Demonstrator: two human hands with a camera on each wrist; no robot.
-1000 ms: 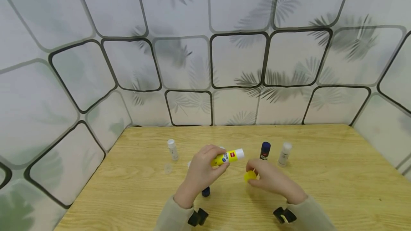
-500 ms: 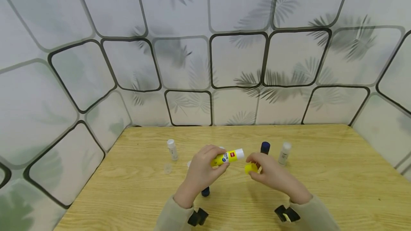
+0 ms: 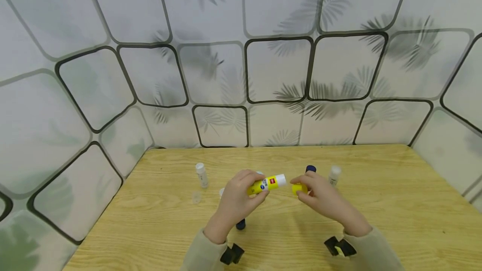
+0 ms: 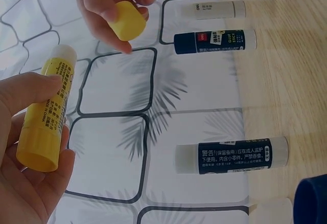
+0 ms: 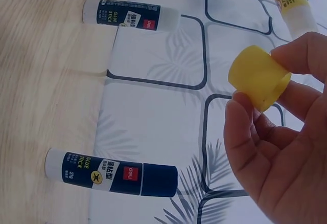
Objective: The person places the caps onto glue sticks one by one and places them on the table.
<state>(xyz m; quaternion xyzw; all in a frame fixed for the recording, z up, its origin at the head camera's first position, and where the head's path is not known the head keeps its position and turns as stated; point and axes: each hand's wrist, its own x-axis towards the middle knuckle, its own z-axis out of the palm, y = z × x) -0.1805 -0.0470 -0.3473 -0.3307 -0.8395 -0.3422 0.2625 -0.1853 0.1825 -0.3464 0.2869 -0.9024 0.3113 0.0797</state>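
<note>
Above the worktop, my left hand grips the yellow glue stick, presumably to leave its white end free toward the yellow cap my right hand pinches just to the right.

With the clock centred on the desk's middle in the head view, a white cylindrical glue stick stands upright toward 10 o'clock, and a small translucent cap sits near it at 9. A dark-blue plastic cap lies partly hidden at 8. At 11 stands a navy-labelled glue stick with a whitish top; at 1, a navy-capped one; at 2, a second white stick. Beyond the pale wood-grain desk, a leaf-and-square-patterned wall covering rises at 12.
</note>
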